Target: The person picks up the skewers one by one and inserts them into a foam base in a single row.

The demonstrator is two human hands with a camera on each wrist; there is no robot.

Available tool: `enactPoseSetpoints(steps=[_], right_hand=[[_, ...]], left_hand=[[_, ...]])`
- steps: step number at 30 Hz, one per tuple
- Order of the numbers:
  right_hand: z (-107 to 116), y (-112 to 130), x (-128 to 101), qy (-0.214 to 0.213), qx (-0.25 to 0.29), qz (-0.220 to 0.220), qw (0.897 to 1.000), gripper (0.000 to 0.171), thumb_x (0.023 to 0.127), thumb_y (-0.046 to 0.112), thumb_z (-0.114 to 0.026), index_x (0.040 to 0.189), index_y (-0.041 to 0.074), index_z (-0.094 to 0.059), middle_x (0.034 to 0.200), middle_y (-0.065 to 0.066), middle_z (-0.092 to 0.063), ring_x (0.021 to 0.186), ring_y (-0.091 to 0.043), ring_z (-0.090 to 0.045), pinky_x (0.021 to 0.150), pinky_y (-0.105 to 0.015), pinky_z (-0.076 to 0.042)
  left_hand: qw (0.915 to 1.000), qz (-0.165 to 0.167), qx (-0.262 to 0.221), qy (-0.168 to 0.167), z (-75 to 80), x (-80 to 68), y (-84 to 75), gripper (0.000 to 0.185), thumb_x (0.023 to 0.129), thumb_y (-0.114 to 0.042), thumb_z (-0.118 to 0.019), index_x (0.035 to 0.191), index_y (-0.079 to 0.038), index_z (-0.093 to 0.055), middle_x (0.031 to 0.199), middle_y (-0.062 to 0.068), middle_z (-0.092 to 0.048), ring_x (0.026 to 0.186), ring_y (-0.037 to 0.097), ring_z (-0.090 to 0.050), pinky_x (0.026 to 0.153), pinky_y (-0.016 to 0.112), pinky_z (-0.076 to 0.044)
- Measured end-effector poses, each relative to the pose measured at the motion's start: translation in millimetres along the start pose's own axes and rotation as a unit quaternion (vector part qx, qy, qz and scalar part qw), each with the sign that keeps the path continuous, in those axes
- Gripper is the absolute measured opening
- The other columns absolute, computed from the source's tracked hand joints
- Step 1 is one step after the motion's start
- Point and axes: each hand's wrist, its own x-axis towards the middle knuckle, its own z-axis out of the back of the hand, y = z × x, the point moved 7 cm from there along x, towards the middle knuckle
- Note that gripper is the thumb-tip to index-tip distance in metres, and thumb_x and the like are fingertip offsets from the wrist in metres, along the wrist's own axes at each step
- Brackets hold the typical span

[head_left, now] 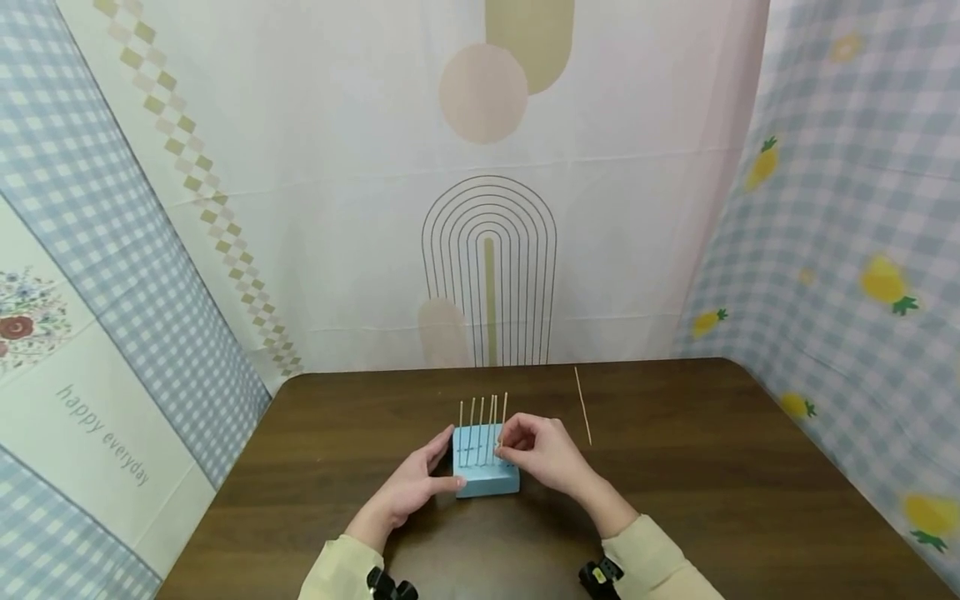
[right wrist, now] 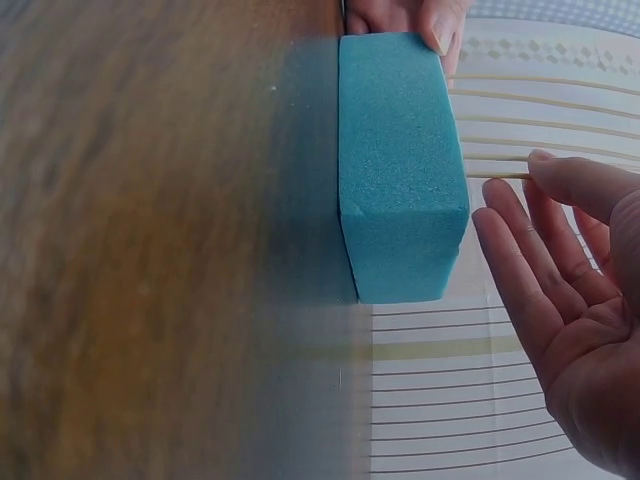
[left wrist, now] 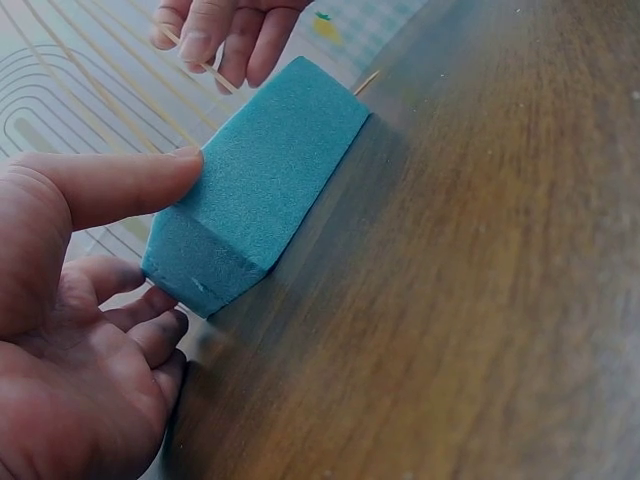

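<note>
A light blue foam block (head_left: 487, 486) lies on the table, with several thin wooden sticks (head_left: 461, 417) standing up in a row from its top. My left hand (head_left: 411, 483) holds the block at its left end, thumb along the near upper edge and fingers round the left side. At the block's right end, my right hand (head_left: 551, 454) pinches a wooden stick (right wrist: 490, 176) between thumb and fingertips, low down near the top face. That stick rises upright above the fingers in the head view. Its bottom end meets the block in the right wrist view.
One loose wooden stick (head_left: 582, 408) lies on the dark brown wooden table (head_left: 712, 467), right of and beyond the block. A patterned cloth (head_left: 360, 250) hangs behind the table, and checked cloths (head_left: 847, 208) hang at both sides.
</note>
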Motion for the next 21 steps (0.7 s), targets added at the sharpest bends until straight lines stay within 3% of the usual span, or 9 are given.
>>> enactPoseSetpoints(steps=[21], right_hand=[[-4.5, -4.1, 0.3, 0.022, -0.004, -0.031, 0.999, 0.017, 0.093, 0.007, -0.084, 0.094, 0.015, -0.069, 0.091, 0.004, -0.073, 0.081, -0.013, -0.068, 0.075, -0.027, -0.059]], left_hand=[[1.0000, 0.004, 0.008, 0.005, 1.2, -0.1, 1.6, 0.096, 0.093, -0.015, -0.083, 0.170, -0.004, -0.027, 0.174, 0.020, -0.024, 0.161, 0.038, -0.022, 0.127, 0.057, -0.020]])
